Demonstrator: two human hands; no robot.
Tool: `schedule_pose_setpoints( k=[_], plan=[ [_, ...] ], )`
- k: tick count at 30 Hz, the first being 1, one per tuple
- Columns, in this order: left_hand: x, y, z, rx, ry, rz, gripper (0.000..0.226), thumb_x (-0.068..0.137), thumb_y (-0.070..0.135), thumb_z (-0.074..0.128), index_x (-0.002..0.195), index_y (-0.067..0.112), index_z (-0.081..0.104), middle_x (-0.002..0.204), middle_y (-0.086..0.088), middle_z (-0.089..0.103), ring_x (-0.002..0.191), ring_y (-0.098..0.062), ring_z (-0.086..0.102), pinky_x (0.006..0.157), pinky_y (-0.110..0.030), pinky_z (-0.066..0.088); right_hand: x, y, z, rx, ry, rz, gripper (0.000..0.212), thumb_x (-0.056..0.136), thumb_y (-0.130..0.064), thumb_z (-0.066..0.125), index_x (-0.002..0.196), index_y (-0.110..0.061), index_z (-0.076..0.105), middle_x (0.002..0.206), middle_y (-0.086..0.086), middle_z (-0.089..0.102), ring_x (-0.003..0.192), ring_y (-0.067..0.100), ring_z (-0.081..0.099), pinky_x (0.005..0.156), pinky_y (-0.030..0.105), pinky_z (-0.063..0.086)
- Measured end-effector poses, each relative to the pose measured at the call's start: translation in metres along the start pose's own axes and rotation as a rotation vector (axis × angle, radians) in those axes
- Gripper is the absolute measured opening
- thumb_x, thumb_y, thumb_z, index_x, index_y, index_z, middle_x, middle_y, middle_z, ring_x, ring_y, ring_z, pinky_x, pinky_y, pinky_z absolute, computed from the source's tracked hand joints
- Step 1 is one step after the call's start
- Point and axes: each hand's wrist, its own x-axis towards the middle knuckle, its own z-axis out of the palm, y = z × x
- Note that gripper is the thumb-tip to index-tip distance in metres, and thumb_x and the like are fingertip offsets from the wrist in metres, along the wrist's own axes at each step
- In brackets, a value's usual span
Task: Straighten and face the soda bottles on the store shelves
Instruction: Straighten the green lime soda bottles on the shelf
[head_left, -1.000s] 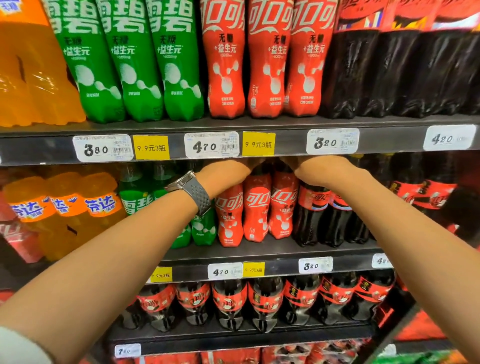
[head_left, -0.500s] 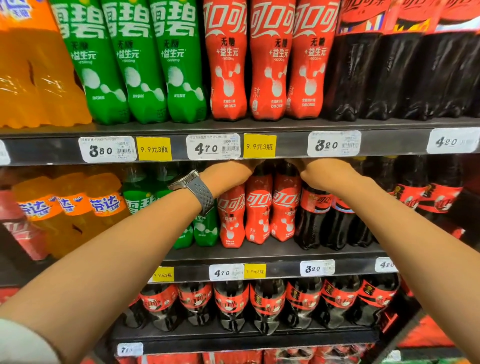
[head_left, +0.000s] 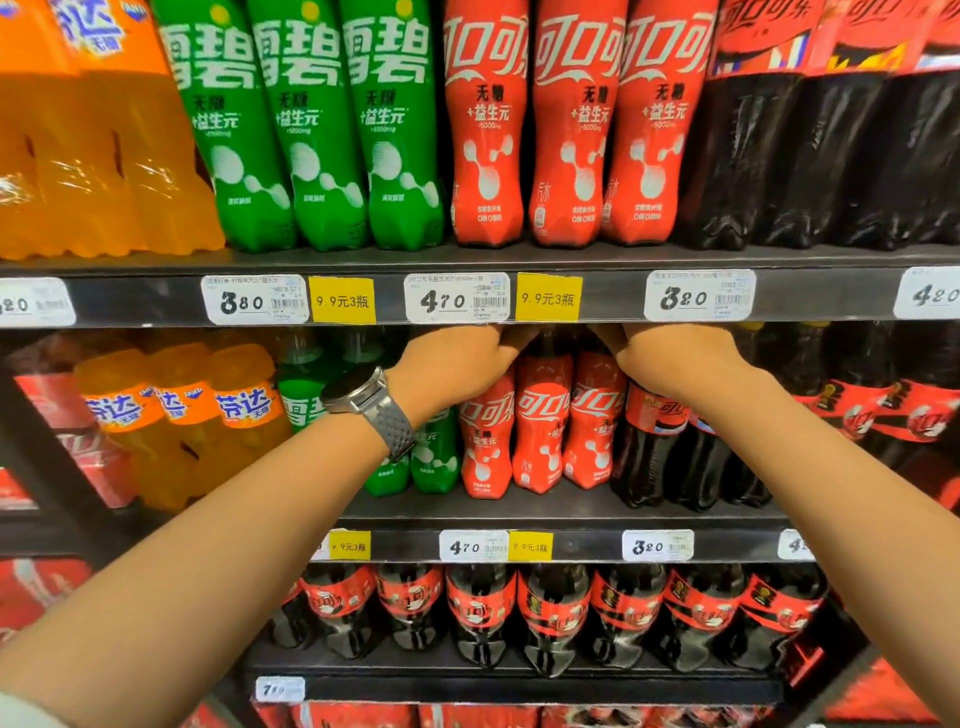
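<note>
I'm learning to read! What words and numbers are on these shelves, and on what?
"雪碧" on the green bottles.
"可口可" on the red bottles.
"无糖 +益生元" on green bottles and red bottles.
"芬达" on the orange bottles.
"380", "470", "320" on the white price tags.
"9.9元3瓶" on the yellow tags.
The tags' tiny print: too small to read.

Middle shelf: three red-sleeved bottles stood upright, side by side, white lettering facing outward; their caps were hidden by the left hand, the right hand and the shelf edge above. Green bottles stood just to their left, orange bottles beyond those, and dark cola bottles with red bands to their right. Upper shelf: upper green bottles and upper red bottles stood upright, fronts outward. Lower shelf: a row of lower dark bottles carried red labels.
</note>
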Motion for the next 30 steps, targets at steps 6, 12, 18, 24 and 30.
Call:
schedule_pose_setpoints(
  k=[6,12,18,24,30],
  plan=[
    [-0.065,-0.037,-0.01,0.234,0.335,0.164,0.028,0.097,0.037,0.046,0.098,0.012,0.057,0.08,-0.008,0.059,0.075,-0.033,0.057,0.062,-0.037,0.036,-0.031,-0.065,0.02,-0.069,0.389,-0.23,0.024,0.091,-0.032,0.052,0.083,-0.01,0.06,0.069,0.012,0.059,0.06,0.034,0.056,0.054,0.035,0.035],
    [-0.113,-0.102,-0.024,0.232,0.419,0.151,0.029,0.097,0.027,0.043,0.119,0.009,0.051,0.101,-0.004,0.051,0.091,-0.023,0.046,0.083,-0.036,0.04,-0.024,-0.155,0.033,0.027,0.538,-0.315,0.025,0.093,-0.033,0.047,0.101,-0.01,0.056,0.085,0.009,0.056,0.078,0.029,0.046,0.066,0.038,0.029],
    [-0.146,-0.197,-0.056,0.278,0.545,0.018,0.025,0.091,0.011,0.05,0.112,0.0,0.056,0.102,-0.016,0.055,0.094,-0.035,0.049,0.087,-0.044,0.04,-0.013,-0.232,0.036,0.086,0.522,-0.396,0.026,0.094,-0.029,0.045,0.108,-0.01,0.056,0.091,0.008,0.056,0.082,0.029,0.048,0.07,0.038,0.03],
    [-0.156,-0.264,-0.086,0.324,0.412,-0.096,0.005,0.083,0.001,0.052,0.086,0.005,0.053,0.084,-0.021,0.053,0.079,-0.04,0.049,0.069,-0.047,0.033,0.002,-0.314,0.032,0.147,0.429,-0.352,0.022,0.094,-0.03,0.051,0.095,-0.009,0.059,0.077,0.012,0.06,0.069,0.036,0.056,0.057,0.037,0.036],
    [-0.14,-0.277,-0.103,0.342,0.261,-0.082,0.014,0.077,0.003,0.053,0.09,0.008,0.057,0.088,-0.02,0.062,0.079,-0.042,0.057,0.064,-0.037,0.028,0.033,-0.345,0.031,0.205,0.181,-0.213,0.033,0.096,-0.04,0.041,0.07,-0.02,0.037,0.081,0.014,0.062,0.076,0.035,0.059,0.059,0.033,0.032]
  ],
)
